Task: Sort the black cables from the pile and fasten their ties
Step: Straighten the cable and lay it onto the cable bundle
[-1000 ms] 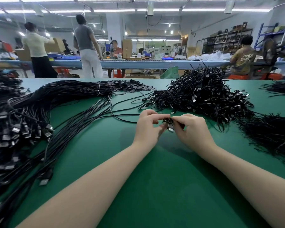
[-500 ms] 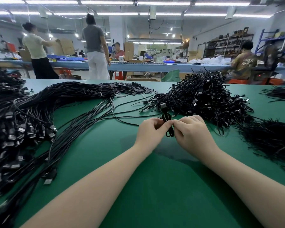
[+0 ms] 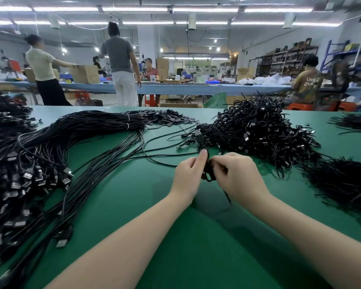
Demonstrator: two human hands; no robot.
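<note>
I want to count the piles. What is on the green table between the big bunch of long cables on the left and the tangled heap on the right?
In the head view, a few loose cables cross the green table between the long cable bundle and the tangled heap; otherwise bare mat.

Left hand (image 3: 189,174) and right hand (image 3: 236,176) pinch a coiled black cable (image 3: 204,161).

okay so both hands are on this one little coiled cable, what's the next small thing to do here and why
Probably cinch the tie round the coil. The left hand and right hand both pinch the small coiled cable above the green table, with a loose black tail hanging below. Whether the tie is closed is hidden by the fingers.
</note>
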